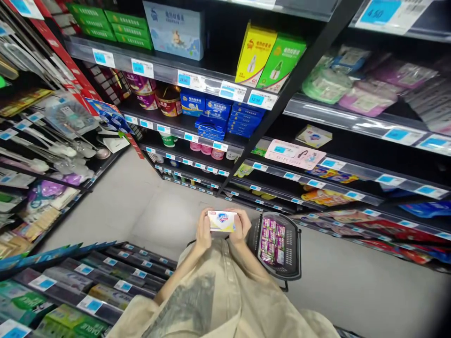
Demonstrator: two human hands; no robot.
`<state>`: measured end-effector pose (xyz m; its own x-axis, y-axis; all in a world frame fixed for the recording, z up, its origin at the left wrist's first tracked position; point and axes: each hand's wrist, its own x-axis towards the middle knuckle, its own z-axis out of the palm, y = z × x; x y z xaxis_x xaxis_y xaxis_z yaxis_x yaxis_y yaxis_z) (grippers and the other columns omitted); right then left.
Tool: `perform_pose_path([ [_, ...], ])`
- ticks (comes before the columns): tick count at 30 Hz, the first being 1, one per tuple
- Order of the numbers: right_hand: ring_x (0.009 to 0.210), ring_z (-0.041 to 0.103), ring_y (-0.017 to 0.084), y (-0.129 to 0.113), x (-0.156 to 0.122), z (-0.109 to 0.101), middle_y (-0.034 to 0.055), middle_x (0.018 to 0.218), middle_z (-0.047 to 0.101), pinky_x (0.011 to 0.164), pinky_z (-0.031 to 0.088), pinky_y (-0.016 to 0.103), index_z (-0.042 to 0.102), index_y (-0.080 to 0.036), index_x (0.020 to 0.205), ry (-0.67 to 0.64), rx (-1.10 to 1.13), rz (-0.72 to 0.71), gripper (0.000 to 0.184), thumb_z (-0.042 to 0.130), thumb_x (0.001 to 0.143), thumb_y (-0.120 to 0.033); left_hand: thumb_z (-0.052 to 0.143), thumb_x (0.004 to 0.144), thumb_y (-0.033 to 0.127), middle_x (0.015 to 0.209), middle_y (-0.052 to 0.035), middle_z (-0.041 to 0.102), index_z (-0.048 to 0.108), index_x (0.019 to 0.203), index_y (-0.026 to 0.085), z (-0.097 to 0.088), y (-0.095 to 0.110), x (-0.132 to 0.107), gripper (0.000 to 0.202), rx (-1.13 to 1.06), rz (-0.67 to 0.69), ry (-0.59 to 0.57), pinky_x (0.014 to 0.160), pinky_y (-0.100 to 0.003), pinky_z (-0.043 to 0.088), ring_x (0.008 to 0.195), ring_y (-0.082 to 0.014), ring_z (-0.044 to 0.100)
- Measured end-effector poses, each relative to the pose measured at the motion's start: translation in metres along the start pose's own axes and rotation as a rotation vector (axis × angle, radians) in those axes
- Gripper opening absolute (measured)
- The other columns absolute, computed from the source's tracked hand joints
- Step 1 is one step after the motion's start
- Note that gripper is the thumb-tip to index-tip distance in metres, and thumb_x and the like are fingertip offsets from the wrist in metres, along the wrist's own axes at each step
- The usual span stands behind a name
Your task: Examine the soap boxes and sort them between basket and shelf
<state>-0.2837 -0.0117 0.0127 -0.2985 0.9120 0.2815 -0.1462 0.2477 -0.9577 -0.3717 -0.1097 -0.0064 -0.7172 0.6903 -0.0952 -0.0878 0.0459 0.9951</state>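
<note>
A small white and yellow soap box (221, 220) with a blue and red shield logo is held level in front of me, low in the head view. My left hand (203, 231) grips its left end, fingers curled round it. My right hand (240, 227) grips its right end the same way. Both forearms reach out from beige sleeves. Just right of my right hand, a black shopping basket (292, 244) stands on the floor, holding several pink and purple packets (272, 239).
Store shelves with blue price tags surround a pale tiled aisle floor (141, 206). Boxes and tins fill the shelves ahead (211, 117); hanging utensils are at left (52, 145). A low shelf of boxed goods (88, 286) runs along the near left.
</note>
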Motion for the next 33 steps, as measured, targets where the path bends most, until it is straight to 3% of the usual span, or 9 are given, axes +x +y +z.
perform_pose_path([
  [3,0.079,0.076,0.026,0.003,0.000,-0.008,0.0064,0.084,0.080,0.071,0.058,0.038,0.070,-0.023,0.089,0.006,-0.051,-0.002,0.031,0.055,0.099,-0.048,0.032,0.104,0.076,0.085,-0.0062,0.069,0.062,0.125,0.018,0.001,-0.002,0.000,0.069,0.031,0.003,-0.046,0.065,-0.032,0.049,0.069,-0.0199,0.061],
  [7,0.077,0.076,0.027,0.003,0.005,-0.017,0.0065,0.082,0.079,0.070,0.058,0.039,0.071,-0.023,0.088,0.060,-0.094,-0.007,0.031,0.055,0.098,-0.048,0.033,0.106,0.072,0.081,-0.0018,0.068,0.060,0.131,0.019,0.003,-0.002,0.007,0.064,0.080,-0.041,-0.173,0.062,-0.029,0.046,0.063,-0.0170,0.057],
  [11,0.074,0.075,0.025,0.003,0.007,-0.020,0.0053,0.081,0.079,0.068,0.056,0.037,0.072,-0.023,0.088,0.102,-0.052,-0.062,0.027,0.057,0.098,-0.043,0.037,0.106,0.072,0.094,-0.0057,0.074,0.065,0.124,0.018,0.000,0.002,0.019,0.063,0.146,0.017,-0.232,0.070,-0.029,0.048,0.074,-0.0185,0.063],
  [16,0.076,0.077,0.026,0.004,0.002,-0.020,0.0063,0.083,0.081,0.068,0.057,0.037,0.070,-0.022,0.088,0.130,-0.050,-0.033,0.028,0.057,0.099,-0.044,0.028,0.108,0.070,0.099,-0.0099,0.076,0.068,0.119,0.017,-0.001,0.007,0.020,0.067,0.181,0.072,-0.225,0.074,-0.032,0.050,0.081,-0.0212,0.067],
  [24,0.079,0.077,0.027,0.005,-0.001,-0.019,0.0064,0.085,0.080,0.072,0.059,0.040,0.069,-0.023,0.089,0.164,-0.064,0.019,0.031,0.055,0.098,-0.049,0.028,0.107,0.068,0.096,-0.0099,0.075,0.059,0.136,0.017,0.005,0.002,0.009,0.066,0.204,0.161,-0.227,0.071,-0.034,0.050,0.076,-0.0227,0.067],
  [28,0.079,0.077,0.027,0.005,-0.005,-0.020,0.0070,0.084,0.080,0.072,0.060,0.040,0.068,-0.023,0.089,0.168,-0.056,0.041,0.032,0.056,0.098,-0.051,0.034,0.105,0.068,0.093,-0.0086,0.075,0.061,0.133,0.020,0.002,0.000,0.009,0.062,0.316,0.180,-0.230,0.069,-0.034,0.049,0.071,-0.0222,0.064],
  [33,0.077,0.078,0.026,0.006,-0.010,-0.021,0.0067,0.082,0.080,0.071,0.060,0.039,0.068,-0.023,0.088,0.172,-0.035,0.052,0.032,0.056,0.097,-0.051,0.025,0.107,0.069,0.091,-0.0109,0.074,0.062,0.126,0.018,0.002,-0.005,0.006,0.066,0.350,0.194,-0.215,0.069,-0.035,0.048,0.071,-0.0231,0.065],
])
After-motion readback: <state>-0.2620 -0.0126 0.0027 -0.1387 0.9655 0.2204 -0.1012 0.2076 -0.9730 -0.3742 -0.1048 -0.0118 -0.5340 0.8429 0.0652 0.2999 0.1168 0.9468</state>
